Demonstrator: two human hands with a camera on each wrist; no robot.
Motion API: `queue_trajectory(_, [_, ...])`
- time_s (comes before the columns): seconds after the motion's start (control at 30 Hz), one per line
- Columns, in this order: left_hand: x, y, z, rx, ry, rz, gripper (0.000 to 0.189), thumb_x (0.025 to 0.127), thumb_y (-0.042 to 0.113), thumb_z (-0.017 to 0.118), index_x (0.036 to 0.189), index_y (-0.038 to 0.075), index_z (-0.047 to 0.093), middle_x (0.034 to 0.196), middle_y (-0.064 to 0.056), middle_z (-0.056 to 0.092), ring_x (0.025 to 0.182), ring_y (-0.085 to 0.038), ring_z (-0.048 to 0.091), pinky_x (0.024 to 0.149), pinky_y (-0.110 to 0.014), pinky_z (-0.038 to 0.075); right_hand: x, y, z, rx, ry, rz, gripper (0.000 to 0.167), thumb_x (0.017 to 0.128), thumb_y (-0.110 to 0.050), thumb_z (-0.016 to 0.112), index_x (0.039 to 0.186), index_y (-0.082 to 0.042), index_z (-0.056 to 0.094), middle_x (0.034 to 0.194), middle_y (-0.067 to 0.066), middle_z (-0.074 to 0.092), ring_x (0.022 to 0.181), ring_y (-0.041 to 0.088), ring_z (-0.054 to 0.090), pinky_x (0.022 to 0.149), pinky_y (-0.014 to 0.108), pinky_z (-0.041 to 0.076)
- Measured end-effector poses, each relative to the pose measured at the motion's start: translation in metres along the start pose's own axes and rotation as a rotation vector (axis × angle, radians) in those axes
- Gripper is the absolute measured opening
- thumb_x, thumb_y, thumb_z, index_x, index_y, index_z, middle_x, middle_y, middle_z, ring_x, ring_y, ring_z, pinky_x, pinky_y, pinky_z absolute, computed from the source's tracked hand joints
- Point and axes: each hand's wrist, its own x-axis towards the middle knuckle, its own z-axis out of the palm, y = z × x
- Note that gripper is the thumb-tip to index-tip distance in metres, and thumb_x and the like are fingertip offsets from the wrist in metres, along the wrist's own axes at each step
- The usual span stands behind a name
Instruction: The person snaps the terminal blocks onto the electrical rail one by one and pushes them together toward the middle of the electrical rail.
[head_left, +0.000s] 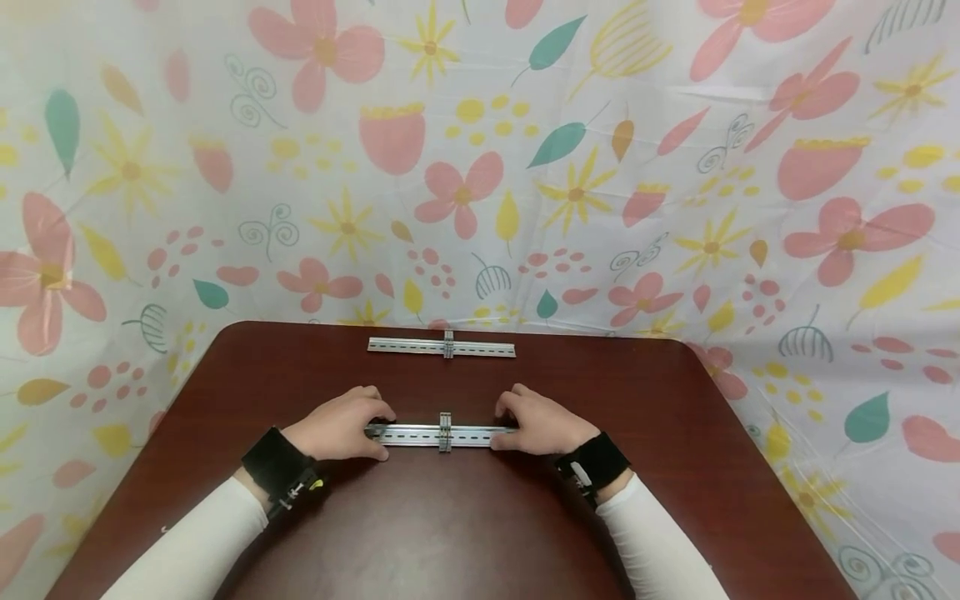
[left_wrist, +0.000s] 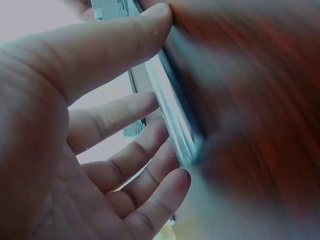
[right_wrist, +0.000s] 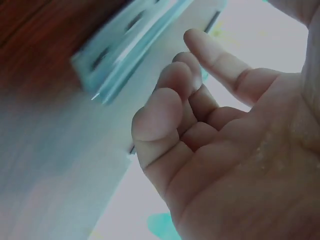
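A silver slotted DIN rail (head_left: 416, 436) lies crosswise on the brown table, with a few narrow grey clip-on blocks (head_left: 446, 432) standing at its middle. Around its left end is my left hand (head_left: 339, 425), thumb on the near side and fingers on the far side. In the left wrist view those fingers (left_wrist: 142, 150) are spread and fairly straight beside the rail (left_wrist: 172, 110). My right hand (head_left: 543, 423) is at the other end, its thumb overlapping the rail in the head view. The right wrist view shows loosely bent fingers (right_wrist: 160, 112) apart from the rail end (right_wrist: 107, 70).
Farther back, near the table's far edge, a second DIN rail (head_left: 405, 345) lies parallel, with similar blocks (head_left: 448, 344) at its middle. The brown table (head_left: 450, 533) meets a flower-patterned cloth (head_left: 465, 242) behind it. Black straps (head_left: 279, 471) are on both wrists.
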Motion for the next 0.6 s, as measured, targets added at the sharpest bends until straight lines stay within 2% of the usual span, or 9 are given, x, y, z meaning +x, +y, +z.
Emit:
queue_trajectory(0.23, [-0.012,-0.013,-0.003,0.006,0.024,-0.013,0.045,0.087,0.031,0.096,0.125,0.012,0.083,0.112,0.004,0.067,0.107,-0.017,0.061,0.089,-0.04,0.058,-0.009,0.007,-0.003,-0.02,0.01,-0.008,0.05,0.092,-0.038,0.092,0.128,-0.011,0.071,0.114,0.004,0.055,0.104,0.019,0.05,0.088,0.041,0.051])
queue_trajectory(0.4, [-0.016,-0.018,-0.003,0.003,0.035,0.007,0.039,0.087,0.031,0.096,0.121,0.014,0.083,0.109,0.006,0.065,0.104,-0.015,0.06,0.087,-0.038,0.058,-0.01,0.006,-0.005,-0.03,-0.022,0.03,0.053,0.09,-0.033,0.095,0.132,-0.012,0.07,0.117,0.003,0.054,0.112,0.022,0.05,0.092,0.043,0.052])
queue_trajectory(0.6, [-0.017,-0.02,-0.003,0.005,0.05,0.031,0.035,0.089,0.028,0.094,0.12,0.014,0.084,0.106,0.007,0.065,0.102,-0.013,0.058,0.087,-0.037,0.057,-0.011,0.005,-0.006,-0.045,-0.053,0.055,0.047,0.091,-0.025,0.094,0.131,-0.015,0.071,0.115,0.0,0.056,0.108,0.019,0.055,0.092,0.043,0.054])
